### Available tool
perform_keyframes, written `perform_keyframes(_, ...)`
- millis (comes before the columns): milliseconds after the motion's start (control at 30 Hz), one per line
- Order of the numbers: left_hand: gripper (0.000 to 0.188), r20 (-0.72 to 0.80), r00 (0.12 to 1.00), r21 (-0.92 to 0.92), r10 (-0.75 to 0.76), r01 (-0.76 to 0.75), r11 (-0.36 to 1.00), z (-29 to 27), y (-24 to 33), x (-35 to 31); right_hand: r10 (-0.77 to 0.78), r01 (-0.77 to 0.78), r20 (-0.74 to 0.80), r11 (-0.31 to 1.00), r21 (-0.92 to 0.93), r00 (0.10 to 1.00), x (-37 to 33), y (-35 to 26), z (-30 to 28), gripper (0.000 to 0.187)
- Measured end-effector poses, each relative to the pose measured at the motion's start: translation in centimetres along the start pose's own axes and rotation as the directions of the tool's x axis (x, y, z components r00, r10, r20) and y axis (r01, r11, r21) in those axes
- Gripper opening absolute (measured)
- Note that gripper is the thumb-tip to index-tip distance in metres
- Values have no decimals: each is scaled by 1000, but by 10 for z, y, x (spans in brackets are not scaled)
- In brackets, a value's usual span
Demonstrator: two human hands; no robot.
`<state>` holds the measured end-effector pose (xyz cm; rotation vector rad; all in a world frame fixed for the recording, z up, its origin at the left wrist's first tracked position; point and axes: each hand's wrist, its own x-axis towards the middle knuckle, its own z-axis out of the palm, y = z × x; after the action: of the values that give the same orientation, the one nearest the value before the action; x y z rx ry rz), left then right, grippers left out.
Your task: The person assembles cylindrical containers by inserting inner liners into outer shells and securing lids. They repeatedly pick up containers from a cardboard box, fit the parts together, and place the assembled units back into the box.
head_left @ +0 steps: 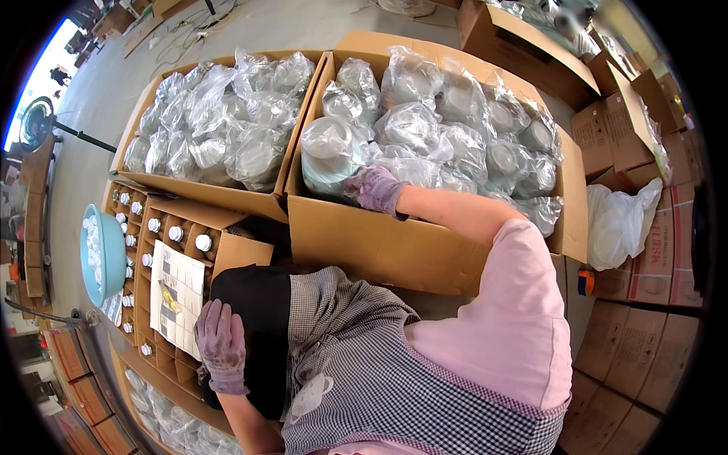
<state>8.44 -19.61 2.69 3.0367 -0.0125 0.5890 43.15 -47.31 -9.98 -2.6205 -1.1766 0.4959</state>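
My right hand point(374, 189), in a purple knit glove, reaches into the right-hand open carton. Its fingers are curled against the side of a clear glass jar point(329, 155) in a plastic bag, at the carton's near left corner. Several more bagged jars point(409, 127) fill that carton around it. My left hand point(221, 345), gloved alike and with dirt on the fingers, lies with fingers stretched over my dark-clad leg. Nothing shows in it. Beside it, a white printed sheet point(176, 307) with a small yellow item point(168, 298) on it lies across a divided carton point(176, 362).
At the upper left, another open carton point(241, 199) holds bagged glassware. White-capped bottles point(176, 233) stand in the divided carton's cells. A blue basin point(116, 258) of white caps is at the far left. Stacked cartons point(635, 341) and a white bag point(618, 224) stand to the right.
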Motion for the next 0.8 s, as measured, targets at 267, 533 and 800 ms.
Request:
perform_keyframes(267, 25, -115, 993, -161, 31, -49, 986, -10, 32, 43, 257, -30, -223, 716, 698, 940, -29, -37, -10, 22)
perform_keyframes(533, 52, 678, 664, -726, -314, 673, -145, 40, 75, 82, 401, 368, -490, 345, 863, 774, -69, -126, -64, 27)
perform_keyframes(800, 59, 776, 607, -292, 173, 588, -755, 99, 75, 102, -264, 842, -935, 536, 60, 235, -89, -207, 43, 24)
